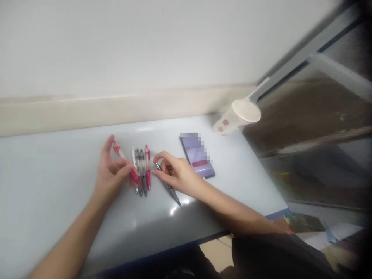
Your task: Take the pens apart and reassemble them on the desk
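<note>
Clearly, both hands are occupied above the pale, glossy surface (58, 186). Taking the row of pens (142, 170) as the centre of the clock, the left hand (112, 172) is at 9 o'clock, its grip narrow around a pink-red retractable pen (121, 155): the thumb presses near the pink lower barrel, and the index finger meets the top end. That pen leans with its top toward 11 o'clock and its lower end toward 5, overlapping the row in view; whether it touches the pens there, I cannot tell. In the row, from the 9 o'clock side across to 3, a white pen (133, 155), some grey-black clear pens and a red-and-pink clear pen (148, 170) lie side by side. The right hand (177, 170) is at 3 o'clock, thumb and index fingertip drawn close about the upper end of a dark grey pen (174, 195), whose tapered end points to 5. A smartphone (197, 155) with a purple screen lies beside that hand, between 2 and 3. Farther off at 2 o'clock stands a white paper cup (232, 118) with red flower prints
</note>
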`<action>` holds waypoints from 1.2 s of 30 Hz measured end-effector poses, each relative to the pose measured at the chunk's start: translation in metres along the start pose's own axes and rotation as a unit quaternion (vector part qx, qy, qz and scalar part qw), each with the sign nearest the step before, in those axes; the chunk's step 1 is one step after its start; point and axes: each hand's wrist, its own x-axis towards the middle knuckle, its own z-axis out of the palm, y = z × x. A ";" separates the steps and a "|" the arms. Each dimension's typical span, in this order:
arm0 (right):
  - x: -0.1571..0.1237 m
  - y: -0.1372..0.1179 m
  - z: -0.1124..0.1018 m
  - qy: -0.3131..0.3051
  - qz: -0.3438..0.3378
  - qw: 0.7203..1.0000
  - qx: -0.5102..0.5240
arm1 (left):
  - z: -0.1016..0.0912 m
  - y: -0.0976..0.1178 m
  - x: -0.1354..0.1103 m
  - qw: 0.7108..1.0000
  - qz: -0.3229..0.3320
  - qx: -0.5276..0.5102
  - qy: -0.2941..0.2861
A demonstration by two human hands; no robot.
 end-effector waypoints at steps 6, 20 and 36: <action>0.000 -0.003 -0.003 0.025 -0.004 0.999 0.036 | 0.002 0.004 -0.001 1.000 -0.004 -0.029 0.002; 0.006 0.005 -0.016 0.027 -0.016 0.999 0.033 | 0.001 0.011 -0.001 0.999 -0.020 -0.022 0.034; 0.008 0.007 -0.015 0.094 -0.087 0.990 -0.063 | 0.003 0.015 0.027 0.992 -0.032 0.037 0.116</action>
